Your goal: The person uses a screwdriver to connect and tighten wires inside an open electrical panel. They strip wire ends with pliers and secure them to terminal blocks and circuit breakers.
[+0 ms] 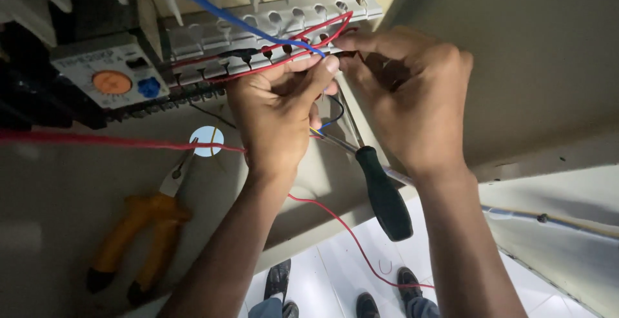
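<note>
Orange-handled pliers (138, 240) lie low to the left of the terminal strip (271, 31). Just under that strip, the left hand (277, 115) pinches a blue wire (225, 14) by its end. The right hand (412, 99) is curled tight against the strip's right end on red wires (322, 34), with a black-handled screwdriver (380, 189) hanging below.

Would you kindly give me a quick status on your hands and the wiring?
Left hand pinching blue wire at terminal strip. Right hand on red wire. Screwdriver below, loose.
</note>
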